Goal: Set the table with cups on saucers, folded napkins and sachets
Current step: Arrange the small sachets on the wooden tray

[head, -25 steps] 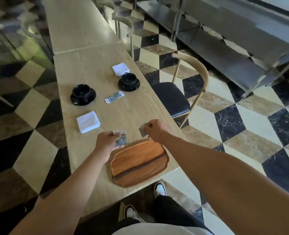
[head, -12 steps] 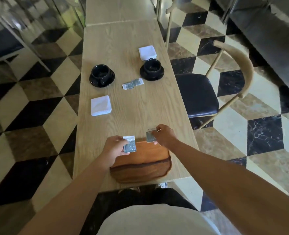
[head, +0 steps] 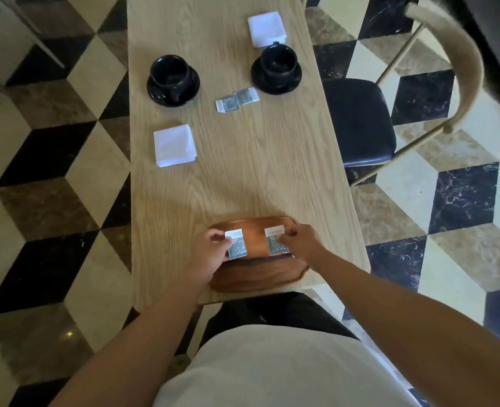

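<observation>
Left hand (head: 213, 254) pinches one sachet (head: 237, 244); right hand (head: 300, 245) pinches another sachet (head: 276, 241), both over the wooden tray (head: 257, 277) at the desk (head: 243, 177) edge. Sachets appear light, thin, pliable; a fingertip pinch at one edge should suffice.

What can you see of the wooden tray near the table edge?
The tray is oval, of reddish-brown wood with a dark grain stripe and a low rim. It lies flat on the table at the near edge. The left hand and right hand are over it, each pinching a sachet; whether they touch it is unclear.
</observation>
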The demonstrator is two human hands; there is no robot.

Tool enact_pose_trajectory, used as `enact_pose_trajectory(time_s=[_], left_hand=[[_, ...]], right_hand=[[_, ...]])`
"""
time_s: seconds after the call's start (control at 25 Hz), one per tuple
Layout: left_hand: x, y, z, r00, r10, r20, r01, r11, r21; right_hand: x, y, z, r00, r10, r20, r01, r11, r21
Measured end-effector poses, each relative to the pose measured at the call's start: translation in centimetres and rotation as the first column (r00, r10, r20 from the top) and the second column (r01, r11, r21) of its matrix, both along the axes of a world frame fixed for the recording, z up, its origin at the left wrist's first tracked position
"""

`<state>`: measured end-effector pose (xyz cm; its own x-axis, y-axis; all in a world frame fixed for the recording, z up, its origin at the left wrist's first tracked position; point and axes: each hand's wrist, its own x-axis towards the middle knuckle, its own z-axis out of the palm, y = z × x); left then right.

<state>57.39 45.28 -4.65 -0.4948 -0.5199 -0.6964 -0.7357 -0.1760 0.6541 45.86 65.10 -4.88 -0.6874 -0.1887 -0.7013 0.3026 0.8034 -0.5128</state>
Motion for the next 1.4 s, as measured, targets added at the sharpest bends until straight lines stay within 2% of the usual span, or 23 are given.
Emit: enact_pose_trajectory(time_s=[0.12, 0.24, 0.44, 0.6, 0.68, 0.76, 0.84, 0.96, 1.4], left_hand=[[0.6, 0.0, -0.6, 0.993, -0.121, 0.004, 0.12, 0.985, -0.12], [1.5, 0.2, -1.3, 0.969, -0.242, 0.054, 0.248, 0.928, -0.277], [1.6, 0.5, -1.7, 0.954, -0.266, 0.14, 0.299, 0.89, -0.345], [1.6, 0.9, -1.3, 0.935, -0.319, 0.153, 0.354, 0.821, -0.448], [1.8, 1.2, -1.4, 0.92, -0.369, 0.135, 0.384, 0.778, -0.497], [2.1, 1.4, -1.5, 0.849, -0.522, 0.085, 0.47, 0.671, -0.573], [2.2, 1.5, -1.7, 0.738, -0.668, 0.099, 0.578, 0.55, -0.602], [2.1, 1.7, -2.1, 0.641, -0.75, 0.163, 0.677, 0.452, -0.581], [1.8, 1.8, -1.7, 0.668, -0.718, 0.195, 0.685, 0.491, -0.538]], right_hand=[[0.4, -0.2, -0.8, 0.998, 0.066, -0.022, -0.066, 0.998, 0.024], [0.8, -0.2, -1.3, 0.993, 0.115, -0.036, -0.112, 0.99, 0.08], [1.5, -1.1, -1.5, 0.974, 0.191, -0.123, -0.169, 0.971, 0.168], [2.0, -1.3, -1.1, 0.918, 0.344, -0.195, -0.266, 0.902, 0.339], [2.2, -1.1, -1.0, 0.913, 0.324, -0.247, -0.243, 0.92, 0.309], [2.6, -0.8, -1.1, 0.896, 0.321, -0.307, -0.266, 0.941, 0.208], [3.0, -0.6, -1.4, 0.85, 0.387, -0.356, -0.367, 0.922, 0.125], [3.6, -0.6, -2.0, 0.792, 0.483, -0.374, -0.484, 0.87, 0.098], [3.5, -1.2, -2.0, 0.841, 0.457, -0.288, -0.445, 0.889, 0.111]])
